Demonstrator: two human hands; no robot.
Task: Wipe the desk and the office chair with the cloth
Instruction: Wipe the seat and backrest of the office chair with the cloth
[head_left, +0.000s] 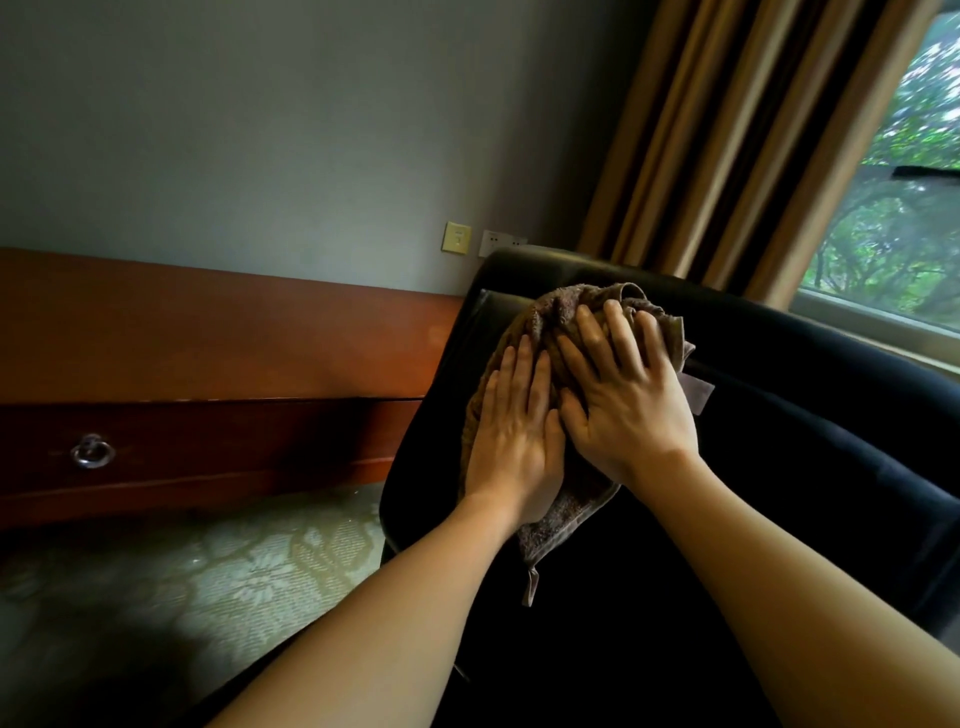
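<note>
Pressing cloth (558, 512) onto office chair (805, 415) beneath left grip (511, 441) and right grip (628, 410), both spread flat, nothing pinched. Advise even pressure, overlapping strokes.

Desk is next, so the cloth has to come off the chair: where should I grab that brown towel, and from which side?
Likely the bunched upper folds of the brown terry cloth, just beyond the right hand: they stand up off the black leather chair, so a grip from above can close round them. Under the left hand it lies too flat to pinch.
</note>
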